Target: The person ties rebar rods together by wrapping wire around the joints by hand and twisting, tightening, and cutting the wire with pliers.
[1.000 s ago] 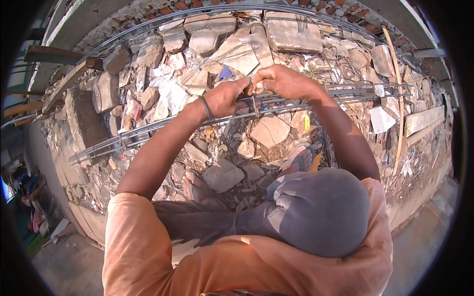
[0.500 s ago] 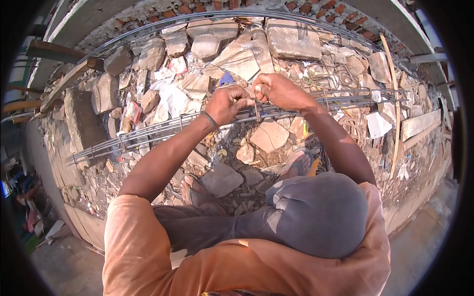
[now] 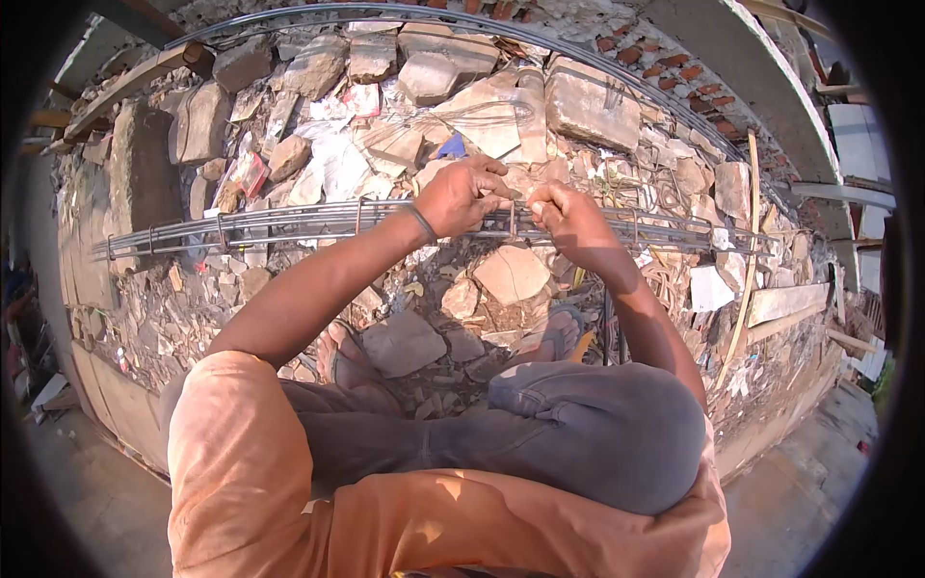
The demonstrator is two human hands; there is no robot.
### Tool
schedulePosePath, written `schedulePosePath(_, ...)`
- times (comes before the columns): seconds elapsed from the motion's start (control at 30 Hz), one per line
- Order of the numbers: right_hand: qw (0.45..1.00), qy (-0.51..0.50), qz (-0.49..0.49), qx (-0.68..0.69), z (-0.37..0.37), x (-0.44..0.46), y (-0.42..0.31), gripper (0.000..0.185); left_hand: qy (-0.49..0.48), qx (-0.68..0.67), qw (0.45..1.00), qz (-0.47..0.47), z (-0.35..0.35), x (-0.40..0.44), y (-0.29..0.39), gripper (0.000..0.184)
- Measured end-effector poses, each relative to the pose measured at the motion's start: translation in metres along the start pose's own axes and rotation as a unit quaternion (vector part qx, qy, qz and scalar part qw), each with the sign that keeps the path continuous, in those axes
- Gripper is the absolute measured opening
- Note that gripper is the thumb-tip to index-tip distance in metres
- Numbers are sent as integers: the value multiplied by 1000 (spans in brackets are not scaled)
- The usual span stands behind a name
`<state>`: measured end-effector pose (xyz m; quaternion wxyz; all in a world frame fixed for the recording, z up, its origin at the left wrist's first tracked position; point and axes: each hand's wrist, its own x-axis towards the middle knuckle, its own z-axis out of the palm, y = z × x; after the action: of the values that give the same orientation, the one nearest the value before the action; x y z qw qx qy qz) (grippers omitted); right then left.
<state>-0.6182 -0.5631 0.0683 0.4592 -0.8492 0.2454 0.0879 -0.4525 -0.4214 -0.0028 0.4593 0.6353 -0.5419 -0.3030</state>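
Observation:
A long bundle of steel bars with thin square ties around it runs across the view in front of my knees. Above its middle, my left hand has its fingers bent and thumb stretched toward the right; whether it holds something thin is unclear. My right hand is closed at the far side of the bars, thumb against the curled fingers, on something I cannot make out. Between the two hands a rusty tie stands on the bars. The fingertips are a short distance apart.
Broken concrete blocks and rubble lie beyond the bars. Farther off, more long steel rods curve along a brick edge. A blue scrap lies past my left hand. On the right are a thin wooden strip and a plank.
The view has turned, so the bars now look nearly level. My hands have moved slightly apart, and the fingers of my left hand have loosened somewhat.

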Motion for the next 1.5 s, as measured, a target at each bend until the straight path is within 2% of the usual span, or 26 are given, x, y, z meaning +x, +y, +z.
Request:
schedulePosePath(0.03,1000,5,-7,-7,1,0,1,16,-24,-32,998,-39,-1,2,-2,11)
schedulePosePath(0.07,1000,10,-14,-16,1,0,0,16,-75,-93,975,-187,-10,7,14,14)
schedulePosePath(0.17,1000,8,-3,-22,-4,-3,-12,14,-92,-118,960,-236,-13,14,14,29)
schedulePosePath(0.27,991,44,-104,-72,-2,-2,-3,14,-35,109,984,-134,-8,7,23,42)
schedulePosePath(0.37,990,46,-105,-86,-1,-1,-2,15,-108,93,965,-219,-8,9,28,52)
schedulePosePath(0.57,993,28,-87,-70,-4,-1,-13,10,-52,136,950,-275,1,12,41,42)
schedulePosePath(0.67,981,20,-153,-114,-5,-1,-14,8,-23,138,949,-281,4,12,39,36)
schedulePosePath(0.77,957,62,-214,-184,-1,-3,-12,8,-24,99,955,-278,1,11,32,40)
schedulePosePath(0.87,984,19,-132,-115,3,-6,-13,14,-24,78,955,-287,2,9,27,35)
schedulePosePath(0.97,995,37,-41,-83,12,-9,-20,14,-25,20,984,-177,-2,4,17,27)
schedulePosePath(1.1,997,54,61,-15,16,2,-8,21,-52,17,989,-134,-9,1,7,23)
schedulePosePath(1.13,993,91,68,6,20,0,-7,22,-52,29,989,-137,-7,2,7,23)
schedulePosePath(1.23,989,70,111,-70,19,-2,-18,23,-72,59,987,-133,-10,4,10,21)
schedulePosePath(1.43,963,162,-49,-211,31,-5,-4,25,-89,119,986,-78,-16,10,7,17)
schedulePosePath(1.5,972,177,-44,-146,41,-7,-8,20,-82,137,985,-62,-8,9,-1,17)
